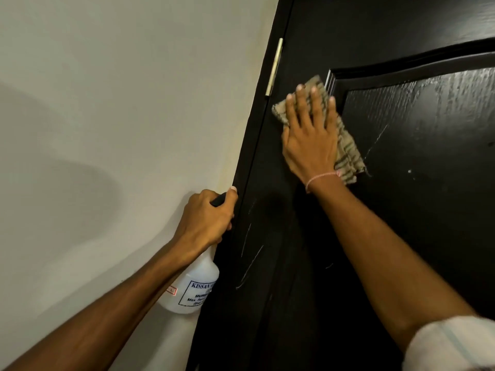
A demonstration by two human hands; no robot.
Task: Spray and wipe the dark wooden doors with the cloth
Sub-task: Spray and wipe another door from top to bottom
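Note:
A dark wooden door (415, 183) with a raised panel fills the right side. My right hand (310, 137) lies flat with straight fingers on a beige striped cloth (348, 153), pressing it against the door beside the panel's upper left corner. My left hand (206, 218) grips the black trigger head of a white spray bottle (192, 287) next to the door frame's left edge. The bottle hangs below that hand, with its printed label partly hidden by the frame.
A pale wall (120, 103) covers the left half. A brass hinge (274, 66) sits on the frame above the cloth. Light scratch marks (249, 261) show on the door's lower part.

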